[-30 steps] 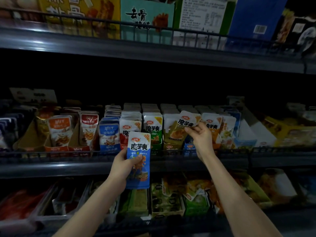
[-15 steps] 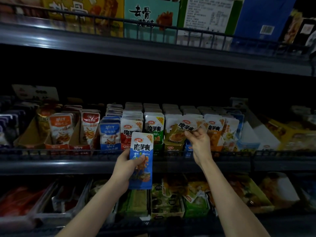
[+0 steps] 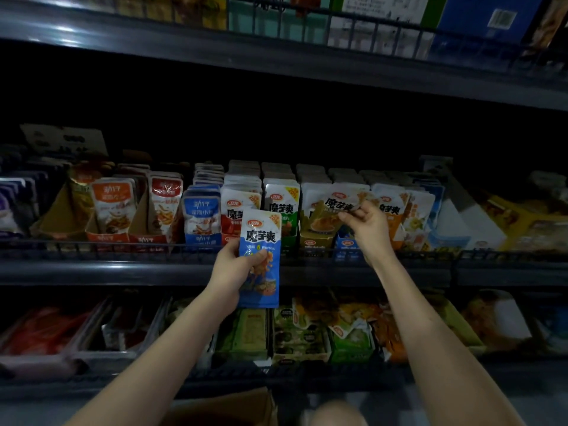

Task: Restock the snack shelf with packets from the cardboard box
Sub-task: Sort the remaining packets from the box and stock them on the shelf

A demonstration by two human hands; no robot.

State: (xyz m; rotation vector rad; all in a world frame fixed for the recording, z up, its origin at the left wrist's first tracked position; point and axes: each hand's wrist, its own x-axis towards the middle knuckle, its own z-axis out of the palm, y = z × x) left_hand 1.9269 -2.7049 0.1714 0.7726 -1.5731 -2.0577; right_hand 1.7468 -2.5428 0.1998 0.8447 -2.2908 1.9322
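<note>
My left hand (image 3: 236, 272) grips a blue and white snack packet (image 3: 261, 238) upright in front of the middle shelf rail (image 3: 123, 250). My right hand (image 3: 367, 229) pinches the top of a white packet (image 3: 341, 199) that leans over the olive-yellow display box (image 3: 316, 238) in the row of packets on the snack shelf. The flap of the cardboard box (image 3: 224, 407) shows at the bottom edge, below my arms.
Rows of orange, red, blue and green packets (image 3: 196, 210) fill the middle shelf behind a wire rail. The upper shelf (image 3: 276, 59) carries large boxes. The lower shelf (image 3: 301, 333) holds trays of mixed packets. A knee (image 3: 338, 413) shows at the bottom.
My right hand has lowered the white packet slightly toward the shelf row. The view has tilted down, bringing the cardboard box into sight. My left hand still holds its packet.
</note>
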